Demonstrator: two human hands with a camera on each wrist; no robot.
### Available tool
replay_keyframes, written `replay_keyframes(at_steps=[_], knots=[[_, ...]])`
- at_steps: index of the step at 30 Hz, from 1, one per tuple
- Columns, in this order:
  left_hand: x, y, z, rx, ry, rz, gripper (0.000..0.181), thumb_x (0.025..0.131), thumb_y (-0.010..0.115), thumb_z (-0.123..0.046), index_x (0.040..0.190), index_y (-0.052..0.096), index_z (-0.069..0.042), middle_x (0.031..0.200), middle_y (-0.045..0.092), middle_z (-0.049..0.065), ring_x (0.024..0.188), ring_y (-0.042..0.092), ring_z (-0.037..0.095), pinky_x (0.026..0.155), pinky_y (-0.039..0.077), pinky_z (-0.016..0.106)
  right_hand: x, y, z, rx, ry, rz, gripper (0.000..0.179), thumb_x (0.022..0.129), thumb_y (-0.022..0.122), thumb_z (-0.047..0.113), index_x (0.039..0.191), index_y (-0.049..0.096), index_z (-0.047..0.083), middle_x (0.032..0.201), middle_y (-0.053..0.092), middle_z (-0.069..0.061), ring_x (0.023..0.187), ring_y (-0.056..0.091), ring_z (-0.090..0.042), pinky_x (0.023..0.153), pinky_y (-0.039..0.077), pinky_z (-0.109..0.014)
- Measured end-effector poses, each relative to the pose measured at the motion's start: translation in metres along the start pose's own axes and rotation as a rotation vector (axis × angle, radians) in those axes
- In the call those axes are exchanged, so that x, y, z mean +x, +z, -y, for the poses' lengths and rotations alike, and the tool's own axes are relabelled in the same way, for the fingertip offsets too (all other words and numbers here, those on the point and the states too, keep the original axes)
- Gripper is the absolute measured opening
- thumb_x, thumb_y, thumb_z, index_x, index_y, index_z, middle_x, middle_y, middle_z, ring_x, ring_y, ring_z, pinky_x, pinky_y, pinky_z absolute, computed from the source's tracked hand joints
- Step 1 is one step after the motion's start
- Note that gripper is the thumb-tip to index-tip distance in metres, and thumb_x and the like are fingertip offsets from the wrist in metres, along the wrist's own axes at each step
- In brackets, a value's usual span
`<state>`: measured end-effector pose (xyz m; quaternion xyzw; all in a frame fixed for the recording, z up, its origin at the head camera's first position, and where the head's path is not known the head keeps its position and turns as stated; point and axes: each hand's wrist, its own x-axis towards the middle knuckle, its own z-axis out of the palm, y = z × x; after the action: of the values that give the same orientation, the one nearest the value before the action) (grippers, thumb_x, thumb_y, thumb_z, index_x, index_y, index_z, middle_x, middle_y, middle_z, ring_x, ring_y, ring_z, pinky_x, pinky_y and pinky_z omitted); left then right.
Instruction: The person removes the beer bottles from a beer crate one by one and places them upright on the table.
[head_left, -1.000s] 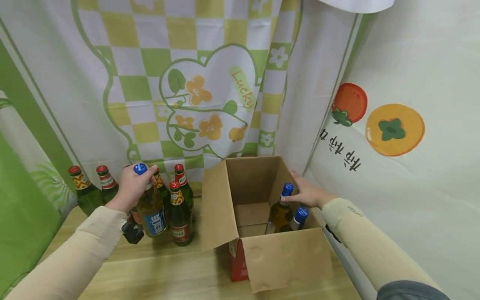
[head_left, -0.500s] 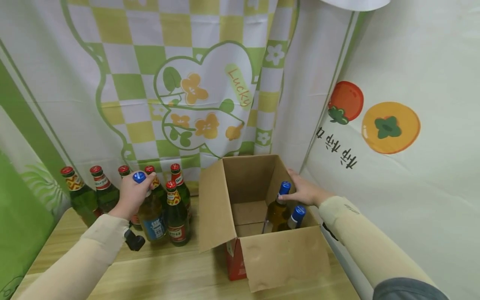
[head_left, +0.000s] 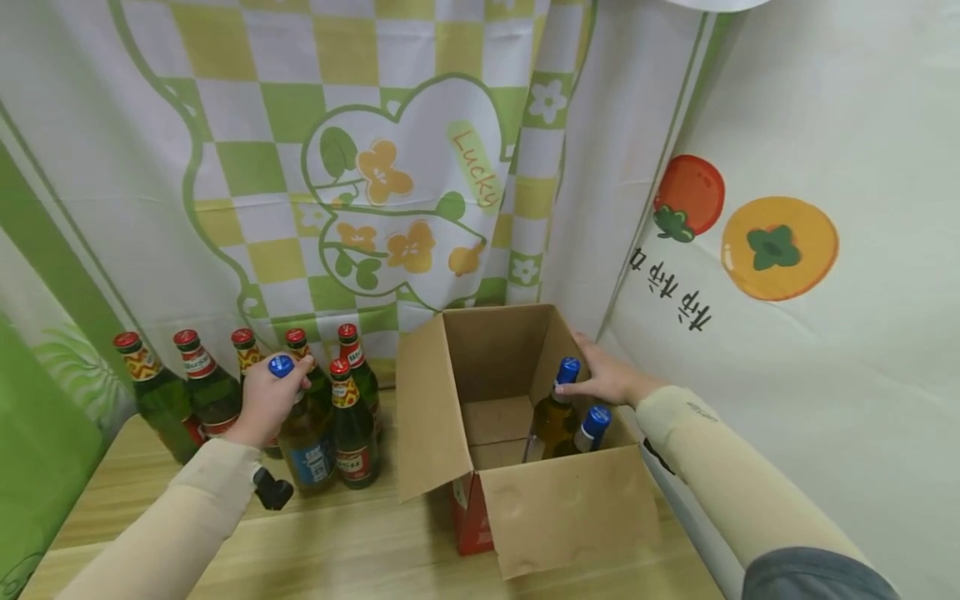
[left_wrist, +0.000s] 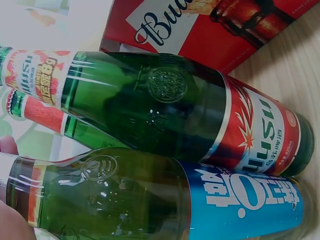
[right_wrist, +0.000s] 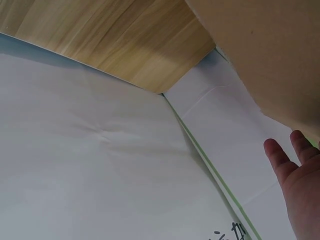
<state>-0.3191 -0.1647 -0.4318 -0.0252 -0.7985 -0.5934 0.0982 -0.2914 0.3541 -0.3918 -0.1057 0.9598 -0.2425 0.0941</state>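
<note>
My left hand (head_left: 262, 404) grips the neck of a beer bottle (head_left: 311, 458) with a blue cap and blue label. In the left wrist view this bottle (left_wrist: 120, 192) lies alongside a green beer bottle (left_wrist: 150, 95) with a red and white label. Over the right wall of an open cardboard box (head_left: 431, 408) rests my right hand (head_left: 611, 377). Its thumb reaches inside to the neck of a blue-capped bottle (head_left: 551, 425), while the fingers (right_wrist: 280, 160) extend straight along the outside. A second blue-capped bottle (head_left: 592, 427) leans in the box's near right corner.
Several red-capped green bottles (head_left: 153, 392) stand on the wooden table (head_left: 337, 550) at left, partly hidden by my left hand. The box's front flap (head_left: 570, 512) hangs outward. A patterned curtain (head_left: 405, 167) closes off the back; a white sheet (head_left: 787, 400) hangs at right.
My left hand has come down a little with its bottle, uncovering a red-capped bottle behind. The view has shifted slightly. The right hand stays at the box wall.
</note>
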Motion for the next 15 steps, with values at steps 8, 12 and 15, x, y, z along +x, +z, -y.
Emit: replay_keyframes(at_steps=[8,12,15], knots=[[-0.0037,0.0008,0.0063,0.068,0.012,-0.01,0.032,0.104,0.065,-0.028,0.09,0.063,0.001,0.067,0.064,-0.004,0.047,0.044,0.01,0.044,0.038,0.028,-0.0019,0.0005,0.0011,-0.024,0.001,0.002,0.118,0.091,0.075,0.053,0.162,0.0,-0.004,0.168,0.001,-0.028,0.153,0.007,-0.049,0.121,0.011,-0.061],[-0.0045,0.0014,0.0051,0.066,0.039,-0.018,0.035,0.104,0.066,-0.027,0.092,0.063,0.006,0.067,0.064,-0.004,0.053,0.053,0.01,0.048,0.04,0.027,-0.0034,-0.0006,-0.0002,-0.006,-0.002,-0.003,0.117,0.092,0.075,0.051,0.162,-0.001,-0.004,0.168,0.0,-0.029,0.153,0.006,-0.049,0.12,0.01,-0.062],[-0.0028,-0.0014,0.0017,0.059,0.038,0.004,0.035,0.103,0.067,-0.027,0.091,0.063,0.006,0.068,0.064,-0.005,0.054,0.053,0.01,0.048,0.041,0.027,-0.0037,-0.003,0.0001,0.011,-0.01,-0.008,0.116,0.092,0.075,0.048,0.162,-0.001,-0.004,0.168,0.0,-0.029,0.153,0.006,-0.05,0.12,0.01,-0.063]])
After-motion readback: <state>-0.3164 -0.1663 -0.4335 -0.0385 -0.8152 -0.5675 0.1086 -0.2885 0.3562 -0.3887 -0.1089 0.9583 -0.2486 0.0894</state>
